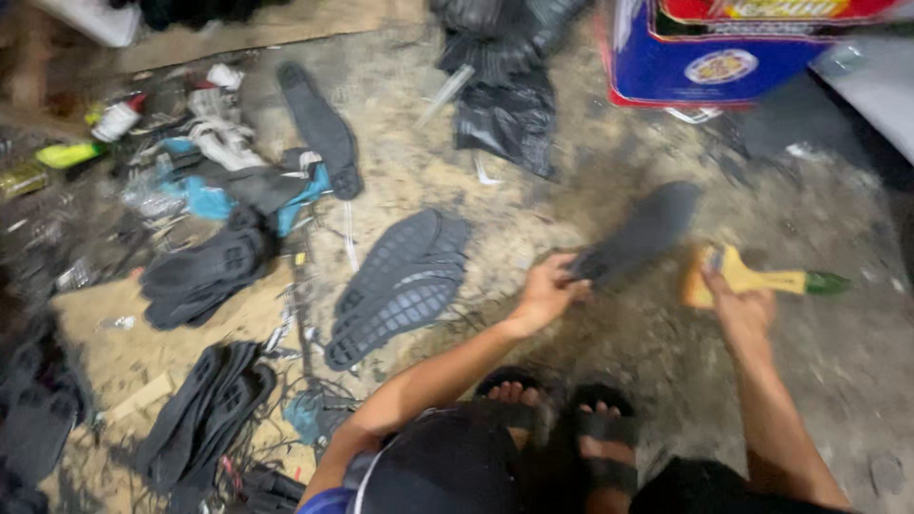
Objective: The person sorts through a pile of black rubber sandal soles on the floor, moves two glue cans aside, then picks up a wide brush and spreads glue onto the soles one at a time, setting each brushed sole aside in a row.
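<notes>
- Floor (838, 362) carried everything: dirty, glue-stained concrete; you squatted at its near edge, sandalled feet (562, 419) between your arms.
- Blue and red carton (685, 67) sat at the far right edge, black bags (505, 95) just left of it.
- Sole stacks lay left of you: one pile (400, 286) mid-floor, another (200, 276) further left, a third (205, 419) toward the near left corner. Looked like most soles were untouched; blur hid any glue on them.
- Black sole (638, 233) was held off the floor, tilted up to the right.
- Your left hand (547, 290) pinched that sole's lower end, fingers closed on it.
- Your right hand (738, 305) was closed round a yellow brush (752, 279), just right of the sole, not touching it.
</notes>
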